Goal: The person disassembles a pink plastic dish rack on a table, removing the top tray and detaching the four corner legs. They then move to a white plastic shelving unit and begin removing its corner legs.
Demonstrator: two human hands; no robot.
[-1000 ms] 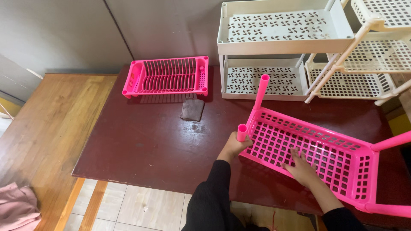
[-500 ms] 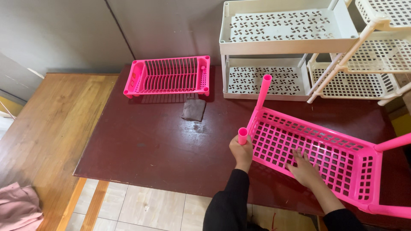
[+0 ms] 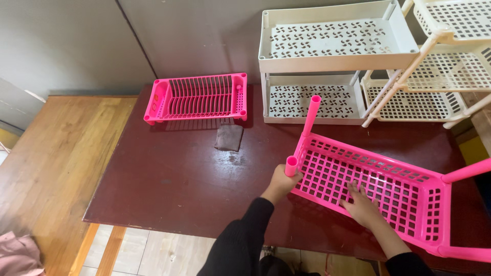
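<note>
Two hands work at one pink grid shelf tray [image 3: 378, 189] lying on the dark red table [image 3: 174, 179]. The left hand [image 3: 283, 180] is closed around a short pink leg tube [image 3: 291, 166] at the tray's near left corner, fingers wrapped round its lower part. The right hand [image 3: 361, 204] lies flat, fingers spread, pressing on the tray's grid floor; it grips nothing. The two hands are apart, with a stretch of grid between them.

Four pink tubes show on the tray: the short one in the left hand, one tall tube [image 3: 310, 115] standing just beyond that hand, and two at the far right of the right hand, one [image 3: 466, 170] slanting up and one [image 3: 465, 252] along the near edge.

Beyond the left hand lies one small dark cloth [image 3: 228, 137], and further off one pink dish rack [image 3: 197, 96]. Beyond the right hand stand two cream racks: a two-tier one with pinwheel holes [image 3: 332, 61] and a tilted one with square mesh [image 3: 434, 76]. To the left of the left hand, well apart, is a wooden surface [image 3: 56, 153], with one pink fabric heap [image 3: 18, 255] at its near corner.
</note>
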